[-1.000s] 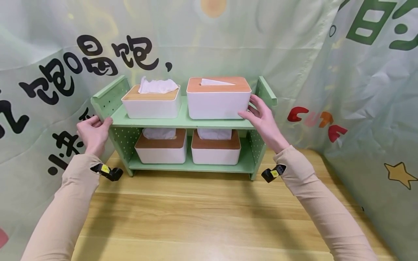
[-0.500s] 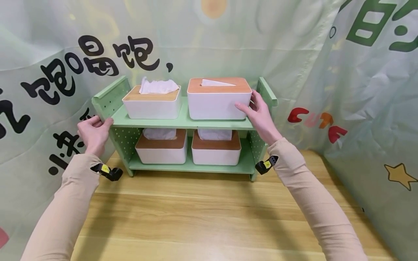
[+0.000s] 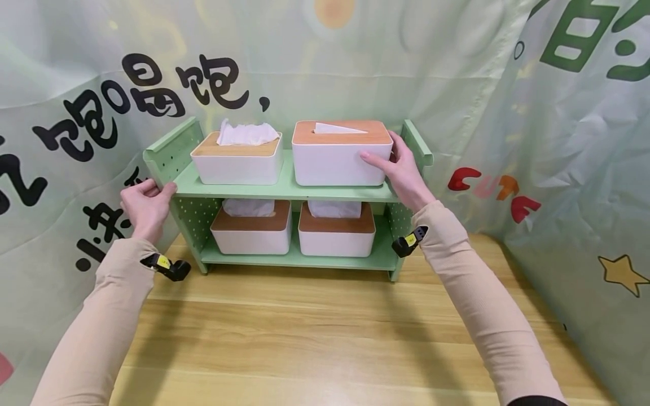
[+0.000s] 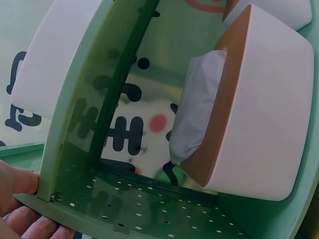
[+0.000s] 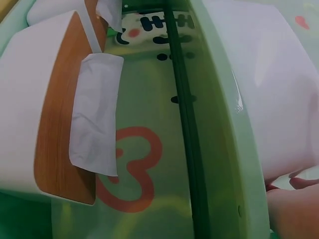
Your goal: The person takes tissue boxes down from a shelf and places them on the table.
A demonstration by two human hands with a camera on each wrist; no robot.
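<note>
A green two-tier shelf [image 3: 284,193] stands on the table with tissue boxes on both tiers. My left hand [image 3: 146,207] grips the front edge of its left side panel; in the left wrist view the thumb [image 4: 22,180] lies on one side of the panel and the curled fingers on the other. My right hand [image 3: 403,172] holds the white tissue box [image 3: 335,163] at the upper right, thumb across its front face and fingers round the right side, mostly hidden behind it. This box has a wooden lid [image 3: 310,133] with a white tissue in its slot.
Another tissue box [image 3: 236,170] is on the top tier at left. Two more, a left box [image 3: 250,242] and a right box [image 3: 335,244], sit on the lower tier. Printed cloth [image 3: 355,56] hangs behind and beside the shelf. Wooden table [image 3: 284,338] extends in front.
My right hand has moved left and slightly up, its thumb now further across the box's front and its fingers higher on the right side. My left hand has stayed in place.
</note>
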